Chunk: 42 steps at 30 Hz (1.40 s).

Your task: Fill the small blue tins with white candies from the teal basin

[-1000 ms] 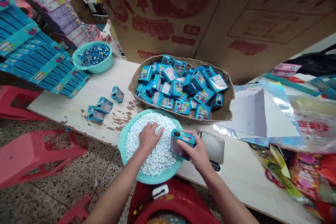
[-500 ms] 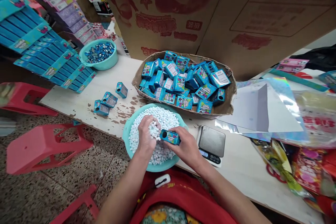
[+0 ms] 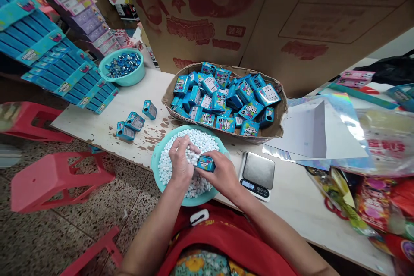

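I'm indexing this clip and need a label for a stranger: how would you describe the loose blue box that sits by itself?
On the pale table, find the cardboard tray heaped with blue boxes. To its left are three loose ones. The solitary box is nearest the tray, with a gap between it and the close-set pair.

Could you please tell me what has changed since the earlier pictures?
The left hand, first spread on the white pellets, has scooped some up beside the blue box. The right hand kept hold of the box and brought it left. The scale and three loose boxes stayed put.
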Tool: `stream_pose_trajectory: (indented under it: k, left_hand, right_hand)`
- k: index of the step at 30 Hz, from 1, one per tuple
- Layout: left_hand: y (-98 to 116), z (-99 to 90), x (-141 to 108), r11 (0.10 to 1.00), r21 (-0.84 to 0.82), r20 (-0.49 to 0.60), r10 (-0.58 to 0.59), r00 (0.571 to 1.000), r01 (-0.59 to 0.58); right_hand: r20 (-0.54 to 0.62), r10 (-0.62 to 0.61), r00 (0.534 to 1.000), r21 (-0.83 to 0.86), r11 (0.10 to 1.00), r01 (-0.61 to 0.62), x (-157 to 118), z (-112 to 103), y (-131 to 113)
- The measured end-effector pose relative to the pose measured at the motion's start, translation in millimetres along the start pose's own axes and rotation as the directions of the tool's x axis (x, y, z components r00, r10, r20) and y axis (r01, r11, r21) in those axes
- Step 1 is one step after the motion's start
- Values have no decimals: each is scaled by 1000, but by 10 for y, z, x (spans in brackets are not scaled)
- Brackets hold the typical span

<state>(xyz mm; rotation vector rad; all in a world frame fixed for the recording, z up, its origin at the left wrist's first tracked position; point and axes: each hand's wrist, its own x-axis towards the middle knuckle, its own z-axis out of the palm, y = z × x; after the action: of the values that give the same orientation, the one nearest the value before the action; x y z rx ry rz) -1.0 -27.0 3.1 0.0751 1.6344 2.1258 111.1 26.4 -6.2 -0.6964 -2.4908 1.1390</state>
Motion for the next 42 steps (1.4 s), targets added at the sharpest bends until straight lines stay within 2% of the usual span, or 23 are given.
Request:
stream_pose_trajectory:
  k: [2,5,11,15,25,29,36,42]
  left_hand:
    - [13,22,-8,997,-62,11,-35,999,36]
    - [17,48,-45,995,-93,15,-29,999,30]
    - [42,105,-139,994,-91,-18,-61,998,59]
    - [122,147,-114,997,-65,-35,-31,999,29]
    - [134,39,39,997,-68,116,-13,993,21]
    - [165,-22,90,997,-68,170,-13,985,25]
    - [265,-95,87,995,-95,264,-15,964,42]
    - [378,-63,94,992,-108,382,-21,924,67]
  right_hand:
    - [-9,-5,1000,6,1000,5,2,1,16]
    - [-12,-43,999,16,999,43,-1,-10,51]
    - [-45,-42,998,43,998,43,-11,-87,60]
    - [-62,-31,998,58,998,34,25,-98,-7]
    - [-159,91,983,77,994,-80,69,60,-134]
    - [-217,102,971,88,993,-84,82,137,-206]
    - [-273,152,950,144,983,-116,58,188,-334]
    - [-286,174,942,201,972,-119,52,143,-325]
